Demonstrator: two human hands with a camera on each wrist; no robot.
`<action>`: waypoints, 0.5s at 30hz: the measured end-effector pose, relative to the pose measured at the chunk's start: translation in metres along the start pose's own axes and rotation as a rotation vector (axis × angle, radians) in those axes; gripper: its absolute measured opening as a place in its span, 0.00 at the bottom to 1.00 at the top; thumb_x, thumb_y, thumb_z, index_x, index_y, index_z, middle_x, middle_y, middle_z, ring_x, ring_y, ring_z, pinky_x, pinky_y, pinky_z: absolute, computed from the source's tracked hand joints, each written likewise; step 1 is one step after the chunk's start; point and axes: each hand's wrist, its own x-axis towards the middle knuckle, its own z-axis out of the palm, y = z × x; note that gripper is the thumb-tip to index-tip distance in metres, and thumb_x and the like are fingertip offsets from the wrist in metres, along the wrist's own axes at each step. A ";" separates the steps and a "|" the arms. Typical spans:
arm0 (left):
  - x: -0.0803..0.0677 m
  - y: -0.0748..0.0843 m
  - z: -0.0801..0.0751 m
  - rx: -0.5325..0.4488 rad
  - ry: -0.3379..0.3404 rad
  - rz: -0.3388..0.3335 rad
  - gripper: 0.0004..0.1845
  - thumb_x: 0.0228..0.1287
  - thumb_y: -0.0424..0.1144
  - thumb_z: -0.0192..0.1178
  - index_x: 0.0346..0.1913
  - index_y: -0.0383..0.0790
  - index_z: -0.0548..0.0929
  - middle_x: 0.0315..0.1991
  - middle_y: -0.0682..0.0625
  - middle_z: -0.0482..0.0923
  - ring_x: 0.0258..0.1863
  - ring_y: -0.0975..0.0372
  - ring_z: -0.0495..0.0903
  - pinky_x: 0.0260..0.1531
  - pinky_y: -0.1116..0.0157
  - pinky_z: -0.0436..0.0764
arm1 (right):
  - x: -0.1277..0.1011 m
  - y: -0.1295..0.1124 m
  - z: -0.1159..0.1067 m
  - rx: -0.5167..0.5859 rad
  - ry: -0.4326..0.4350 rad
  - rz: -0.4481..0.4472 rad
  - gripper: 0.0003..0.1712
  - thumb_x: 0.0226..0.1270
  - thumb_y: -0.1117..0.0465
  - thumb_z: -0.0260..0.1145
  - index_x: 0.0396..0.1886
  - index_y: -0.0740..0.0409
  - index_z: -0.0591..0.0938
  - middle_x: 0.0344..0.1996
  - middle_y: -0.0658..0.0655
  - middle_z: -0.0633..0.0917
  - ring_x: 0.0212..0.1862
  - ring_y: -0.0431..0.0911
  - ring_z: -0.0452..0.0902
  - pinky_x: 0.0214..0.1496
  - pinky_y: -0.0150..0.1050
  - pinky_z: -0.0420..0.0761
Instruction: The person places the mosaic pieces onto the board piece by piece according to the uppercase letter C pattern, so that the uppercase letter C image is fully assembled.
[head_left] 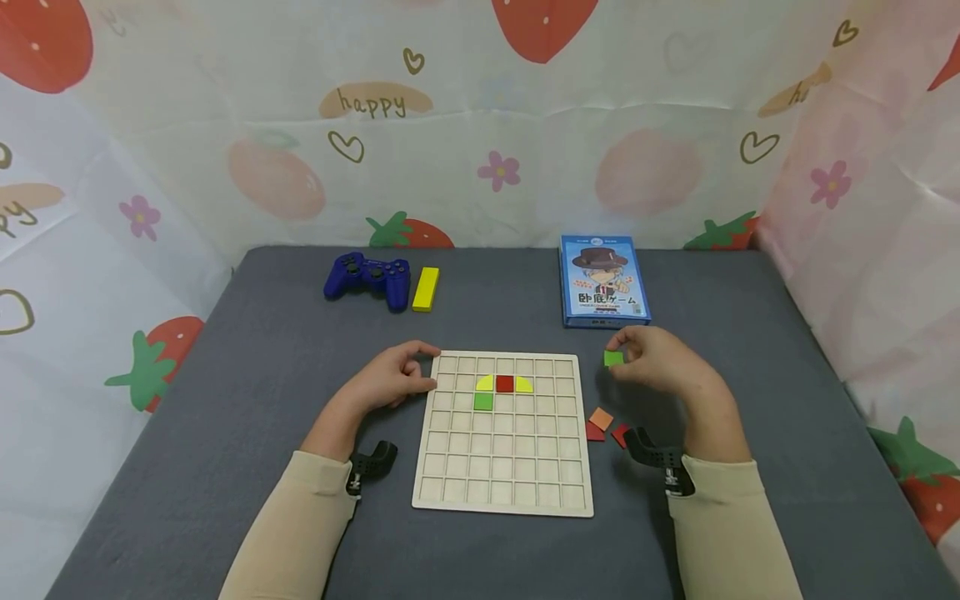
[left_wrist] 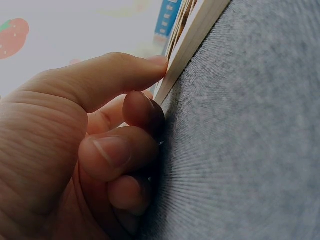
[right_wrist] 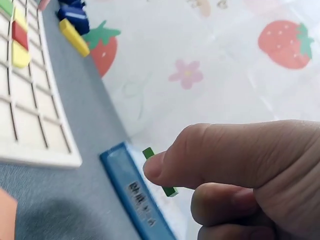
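Observation:
A pale wooden grid board [head_left: 504, 454] lies on the table in the head view. My left hand [head_left: 386, 375] is at its upper left, index finger at the corner and thumb against the side edge; in the left wrist view the remaining fingers are bent beside the cloth. My right hand [head_left: 663, 362] pinches a green square tile [head_left: 613, 358] between thumb and fingers, right of the board. On the grid, a red square tile [head_left: 505, 383] sits between two yellow rounded tiles [head_left: 485, 384], with another green square tile [head_left: 483, 402] under the left yellow one.
Beside the board's right edge lie an orange tile [head_left: 601, 418] and two red tiles [head_left: 595, 432], near the right wrist. Behind the board are a blue game controller [head_left: 367, 277], a yellow block [head_left: 425, 289] and a blue game box [head_left: 604, 283]. Printed cloth walls surround the grey table [head_left: 285, 350].

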 end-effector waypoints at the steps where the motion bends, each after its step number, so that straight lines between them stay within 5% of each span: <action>1: 0.000 0.000 0.000 0.001 0.000 0.000 0.28 0.68 0.33 0.68 0.69 0.39 0.74 0.16 0.51 0.69 0.08 0.62 0.60 0.13 0.66 0.64 | -0.002 -0.003 -0.001 -0.003 0.007 -0.002 0.19 0.66 0.65 0.68 0.54 0.68 0.78 0.21 0.54 0.69 0.23 0.46 0.64 0.28 0.41 0.67; 15: 0.001 -0.001 0.000 0.005 0.000 0.004 0.29 0.68 0.34 0.69 0.69 0.39 0.73 0.16 0.51 0.69 0.08 0.63 0.60 0.13 0.65 0.64 | -0.019 -0.050 0.013 -0.119 0.046 -0.134 0.15 0.67 0.62 0.71 0.51 0.61 0.82 0.21 0.53 0.72 0.25 0.47 0.68 0.30 0.42 0.69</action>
